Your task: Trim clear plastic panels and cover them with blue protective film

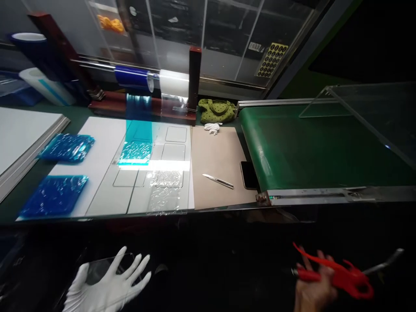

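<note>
**Two hands held low in front of a workbench**

The gloved left hand (108,284) spreads its fingers under a clear panel (108,266), supporting it below the bench edge. The bare right hand (313,286) grips one red tool (338,275). On the bench (81,123): two blue wrapped pads (66,147), one knife (217,180), one phone (248,174).

Your left hand (108,284), in a white glove, is hovering low with its fingers spread wide and palm open. Your right hand (313,288), bare, is curling its fingers closed around something red.
</note>
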### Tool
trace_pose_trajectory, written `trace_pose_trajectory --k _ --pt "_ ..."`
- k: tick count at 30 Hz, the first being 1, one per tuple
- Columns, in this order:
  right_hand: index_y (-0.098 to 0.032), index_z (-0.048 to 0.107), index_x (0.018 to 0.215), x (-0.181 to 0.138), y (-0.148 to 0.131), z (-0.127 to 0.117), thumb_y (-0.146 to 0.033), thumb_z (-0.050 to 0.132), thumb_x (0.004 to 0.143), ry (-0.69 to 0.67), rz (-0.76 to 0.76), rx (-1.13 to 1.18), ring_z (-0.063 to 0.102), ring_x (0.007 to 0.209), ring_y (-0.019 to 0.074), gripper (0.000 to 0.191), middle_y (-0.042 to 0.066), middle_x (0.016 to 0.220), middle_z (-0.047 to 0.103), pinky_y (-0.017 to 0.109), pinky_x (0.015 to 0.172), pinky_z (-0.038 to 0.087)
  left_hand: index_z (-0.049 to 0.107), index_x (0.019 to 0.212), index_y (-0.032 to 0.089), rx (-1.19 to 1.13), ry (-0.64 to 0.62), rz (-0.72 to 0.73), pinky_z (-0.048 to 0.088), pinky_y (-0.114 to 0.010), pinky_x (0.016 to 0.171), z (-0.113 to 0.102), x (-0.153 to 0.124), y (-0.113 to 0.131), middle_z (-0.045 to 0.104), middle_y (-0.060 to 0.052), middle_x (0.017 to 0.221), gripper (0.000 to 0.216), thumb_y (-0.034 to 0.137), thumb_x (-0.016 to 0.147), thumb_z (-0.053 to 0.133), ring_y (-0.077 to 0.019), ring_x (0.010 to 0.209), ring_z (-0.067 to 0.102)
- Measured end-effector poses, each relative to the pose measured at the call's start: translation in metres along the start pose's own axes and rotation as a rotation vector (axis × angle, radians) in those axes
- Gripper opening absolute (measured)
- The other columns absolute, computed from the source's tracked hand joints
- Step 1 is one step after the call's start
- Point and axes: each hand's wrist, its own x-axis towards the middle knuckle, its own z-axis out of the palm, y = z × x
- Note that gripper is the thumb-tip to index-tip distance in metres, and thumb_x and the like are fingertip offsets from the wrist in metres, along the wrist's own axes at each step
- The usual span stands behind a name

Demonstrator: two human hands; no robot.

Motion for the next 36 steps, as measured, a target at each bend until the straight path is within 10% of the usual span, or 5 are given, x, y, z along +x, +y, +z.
trace_pose_trajectory --k 4,9,11,23,36 --pt "-0.037 0.041 0.133 -0.107 -0.065 -0.036 -0.049 0.058 0.079 -0.493 -0.016 -0.149 0.066 0.068 0.0222 0.058 0.011 0.117 0.063 0.025 0.038 0.038 0.034 0.133 0.03 -0.233 -0.093 -0.08 0.041 -0.067 0.087 -0.047 0.005 -0.006 0.035 -0.018 0.138 0.074 0.038 0.068 0.068 -0.0416 0.128 0.036" --pt "-0.029 0.052 0.125 -0.216 -0.065 -0.029 -0.053 0.063 0.073 -1.529 -0.137 -0.804 0.062 0.055 0.0211 0.058 0.004 0.071 0.069 0.03 0.05 0.047 0.035 0.128 0.034 -0.433 -0.171 -0.034 0.041 -0.064 0.089 -0.107 0.009 -0.008 0.028 -0.014 0.14 0.07 0.038 0.068 0.072 -0.0393 0.134 0.027" --pt "-0.03 0.049 0.125 -0.241 -0.061 -0.025 -0.051 0.057 0.078 -1.702 -0.318 -1.043 0.064 0.059 0.0212 0.052 0.0 0.065 0.067 0.029 0.056 0.048 0.04 0.122 0.034 -0.449 -0.143 0.015 0.041 -0.064 0.087 -0.124 0.006 -0.005 0.03 -0.012 0.137 0.062 0.044 0.068 0.071 -0.0386 0.133 0.028" --pt "-0.023 0.051 0.094 -0.319 -0.084 0.005 -0.033 0.043 0.089 -1.825 -1.044 -1.263 0.058 0.04 0.0154 0.014 -0.002 0.054 0.063 0.021 0.042 0.028 0.041 0.112 0.037 -0.528 -0.124 0.141 0.041 -0.065 0.084 -0.187 -0.009 0.007 0.031 -0.008 0.13 0.053 0.05 0.069 0.069 -0.0334 0.132 0.031" --pt "-0.024 0.054 0.093 -0.337 -0.088 -0.003 -0.038 0.043 0.091 -1.788 -1.061 -1.252 0.056 0.044 0.0137 0.018 -0.003 0.057 0.063 0.022 0.044 0.024 0.04 0.112 0.038 -0.497 -0.168 0.119 0.043 -0.064 0.083 -0.194 -0.019 0.003 0.031 -0.008 0.127 0.057 0.053 0.066 0.07 -0.0308 0.126 0.038"
